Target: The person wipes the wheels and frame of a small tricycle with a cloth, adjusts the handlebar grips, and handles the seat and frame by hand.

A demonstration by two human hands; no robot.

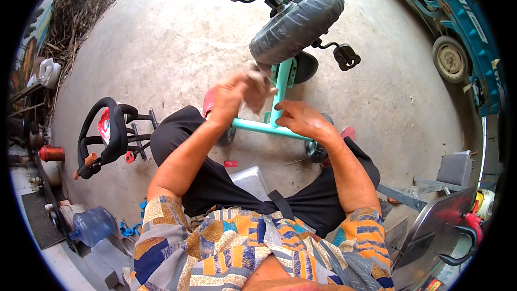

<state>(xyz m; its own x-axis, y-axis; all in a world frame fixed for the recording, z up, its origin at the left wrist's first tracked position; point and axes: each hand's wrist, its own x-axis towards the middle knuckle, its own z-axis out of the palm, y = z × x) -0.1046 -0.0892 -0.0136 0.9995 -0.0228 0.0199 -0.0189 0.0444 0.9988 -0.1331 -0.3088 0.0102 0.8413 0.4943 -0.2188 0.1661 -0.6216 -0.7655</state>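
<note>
patterned shirt [231,242] cloth fills the foreground, and past the black trousers [215,170] the right hand [306,119] touches the teal tricycle frame [281,82] where stem meets crossbar, though whether its fingers close round the tube i cannot tell, while the left hand [229,97] blurs beside the stem at a smeared, cloth-like thing [257,85], its grip too indistinct to judge. straight ahead on the concrete floor [177,48], the frame carries a plastic-wrapped wheel [299,24] between two black pedals [346,57]; farther out, a black padded part [125,124] lies left and a teal vehicle [468,19] stands right.
</note>
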